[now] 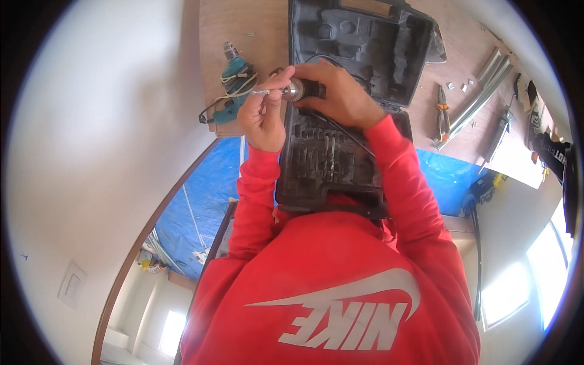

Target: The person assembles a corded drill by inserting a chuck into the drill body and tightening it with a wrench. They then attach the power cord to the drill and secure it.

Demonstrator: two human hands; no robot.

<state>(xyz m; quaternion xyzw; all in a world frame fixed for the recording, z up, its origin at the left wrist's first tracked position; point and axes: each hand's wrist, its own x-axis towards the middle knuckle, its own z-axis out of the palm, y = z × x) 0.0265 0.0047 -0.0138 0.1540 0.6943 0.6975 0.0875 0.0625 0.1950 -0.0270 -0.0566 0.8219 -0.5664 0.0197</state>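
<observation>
A black power drill with a silver toothed chuck [295, 90] is held above an open black tool case [392, 64]. My right hand [345, 94] wraps round the drill body behind the chuck, hiding most of it. From the chuck's front, a silver drill bit [261, 92] points left. My left hand [265, 121] pinches this bit close to the chuck. A black cord [344, 129] runs across the case's lower half, where slim drill bits [329, 157] lie in the moulded slots.
Left of the case, a teal corded drill [230, 109] lies on the wooden table [267, 27]. Pliers with orange handles [442, 115], metal channels [477, 100] and a caulking gun [499, 137] lie to the right. Blue sheeting [210, 182] is below; a white wall [97, 121] stands left.
</observation>
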